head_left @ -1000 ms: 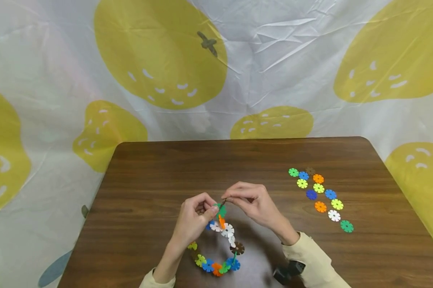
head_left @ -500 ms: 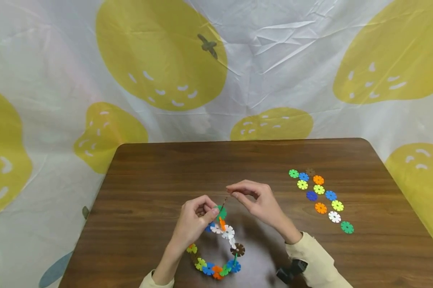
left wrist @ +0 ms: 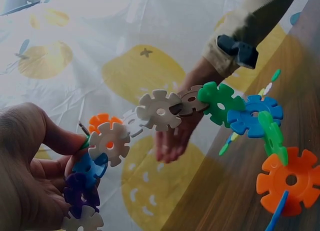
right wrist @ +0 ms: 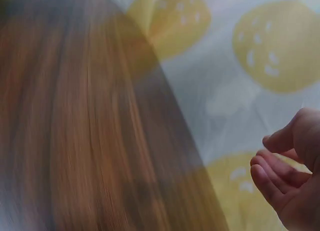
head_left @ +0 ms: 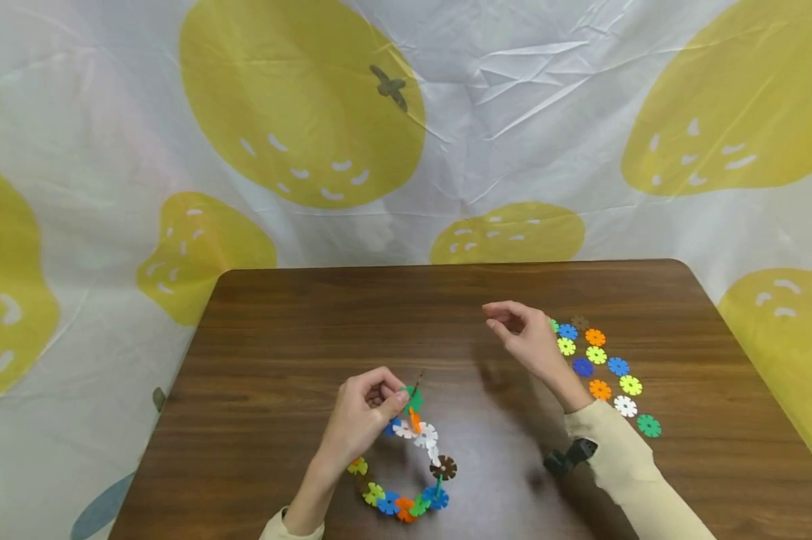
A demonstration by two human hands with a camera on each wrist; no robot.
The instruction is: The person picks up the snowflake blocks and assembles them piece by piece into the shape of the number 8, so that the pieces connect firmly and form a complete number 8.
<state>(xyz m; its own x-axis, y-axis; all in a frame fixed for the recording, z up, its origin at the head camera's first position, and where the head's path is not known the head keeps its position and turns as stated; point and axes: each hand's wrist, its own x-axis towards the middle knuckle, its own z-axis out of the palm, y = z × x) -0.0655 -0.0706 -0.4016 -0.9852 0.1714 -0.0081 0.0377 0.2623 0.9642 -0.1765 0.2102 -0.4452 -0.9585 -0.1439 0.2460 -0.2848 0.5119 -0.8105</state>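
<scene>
My left hand [head_left: 360,414] pinches a green notched plastic disc [head_left: 414,399] between thumb and fingertips. A brown disc [head_left: 417,382], seen edge-on, sticks up from that green one. From there a chain of interlocked flower-shaped discs [head_left: 425,436], in white, brown, blue, green, orange and yellow, hangs in a loop below the hand. The left wrist view shows the slotted white discs [left wrist: 159,112] close up, and the thumb covers most of the green piece. Over the table to the right is my right hand [head_left: 530,343], fingers loosely bent with nothing in them, beside the loose discs.
Loose discs, such as an orange one [head_left: 599,390] and a white one [head_left: 625,406], lie flat in a slanting group on the right of the brown wooden table [head_left: 298,315]. A fruit-patterned cloth [head_left: 352,232] hangs behind the table's far edge.
My right hand has let go of the brown disc and moved right and away, towards the loose discs. The left hand and the chain stay nearly in place.
</scene>
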